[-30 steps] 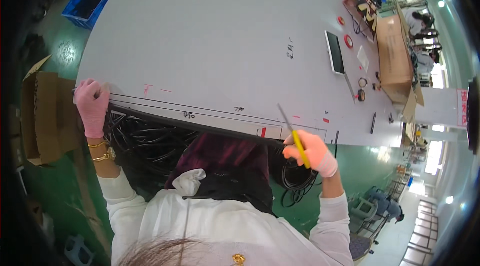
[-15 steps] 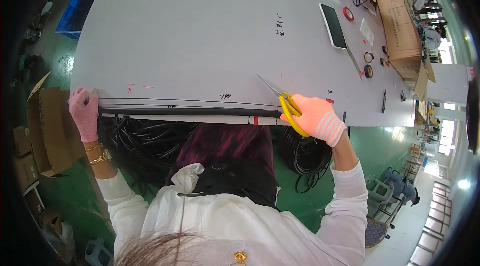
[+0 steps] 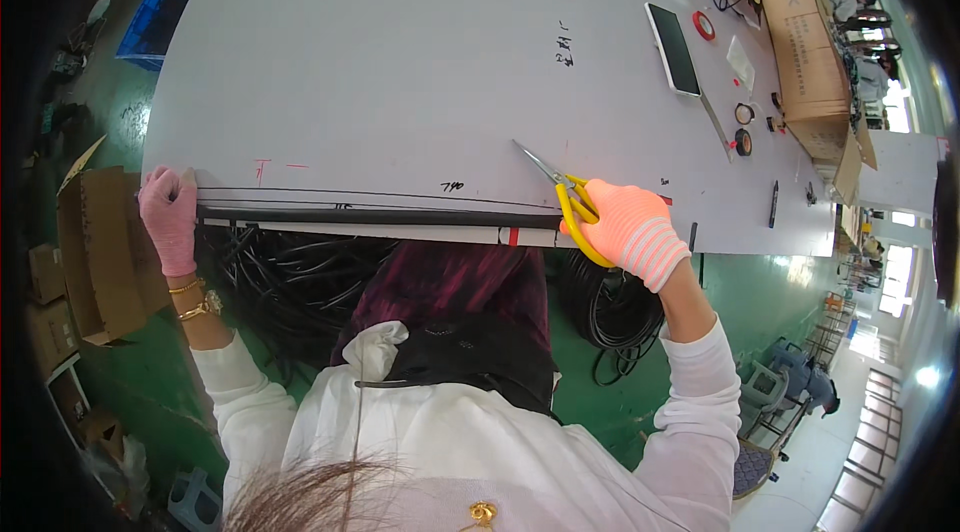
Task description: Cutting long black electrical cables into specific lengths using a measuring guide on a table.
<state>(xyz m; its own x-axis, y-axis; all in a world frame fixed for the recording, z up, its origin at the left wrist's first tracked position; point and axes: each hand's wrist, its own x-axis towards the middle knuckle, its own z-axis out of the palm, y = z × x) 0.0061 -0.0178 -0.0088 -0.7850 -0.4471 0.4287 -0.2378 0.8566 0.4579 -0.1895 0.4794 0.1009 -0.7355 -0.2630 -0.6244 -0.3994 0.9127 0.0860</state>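
Note:
A long black tube or cable (image 3: 380, 217) lies straight along the near edge of the grey table (image 3: 380, 62), beside drawn black lines. At its left end my left hand (image 3: 168, 217), in a pink glove, is closed round it at the table's corner. My right hand (image 3: 632, 232), in an orange glove with pale cuff stripes, grips yellow-handled scissors (image 3: 575, 212) at the tube's right end. The pointed blades look nearly together and point far-left over the table. Whether the right fingers also pinch the tube is hidden.
On the table's right are a phone or tablet (image 3: 674, 49), tape rolls (image 3: 704, 26), a pen (image 3: 773, 204) and a cardboard box (image 3: 805, 57). Coiled black cables (image 3: 605, 307) hang below the near edge. An open carton (image 3: 100, 252) stands left; a blue crate (image 3: 158, 17) is far left.
The view has shifted slightly. Both hands keep their places at the two ends of the tube, and the scissors have turned only a little in my right hand.

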